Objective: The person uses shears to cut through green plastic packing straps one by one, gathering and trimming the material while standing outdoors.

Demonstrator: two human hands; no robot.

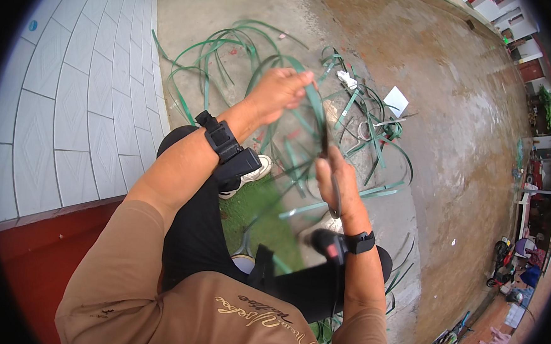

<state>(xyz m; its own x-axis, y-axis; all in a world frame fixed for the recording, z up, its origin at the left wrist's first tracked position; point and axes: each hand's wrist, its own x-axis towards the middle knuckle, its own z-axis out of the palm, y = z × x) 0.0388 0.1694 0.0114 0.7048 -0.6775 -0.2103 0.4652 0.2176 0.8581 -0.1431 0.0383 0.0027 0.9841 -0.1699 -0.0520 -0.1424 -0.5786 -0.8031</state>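
Green plastic strapping (315, 100) runs between my hands in a curve. My left hand (280, 93) grips its upper end between thumb and fingers. My right hand (339, 178) is closed round the dark metal handles of what look like shears (335, 194), their upper part blurred beside the strap. Loose loops of green strapping (206, 85) lie beyond my left hand, and a tangled heap of strapping (377, 126) lies right of my hands on the concrete. A short strap piece (304, 210) is below my right hand.
A white tiled wall (79, 89) stands at the left. My shoes (260, 170) rest near a green mat (266, 214). A white square piece (395, 102) and crumpled white paper (346, 79) lie by the heap. Wet ground (452, 149) stretches right, towards a red scooter (500, 264).
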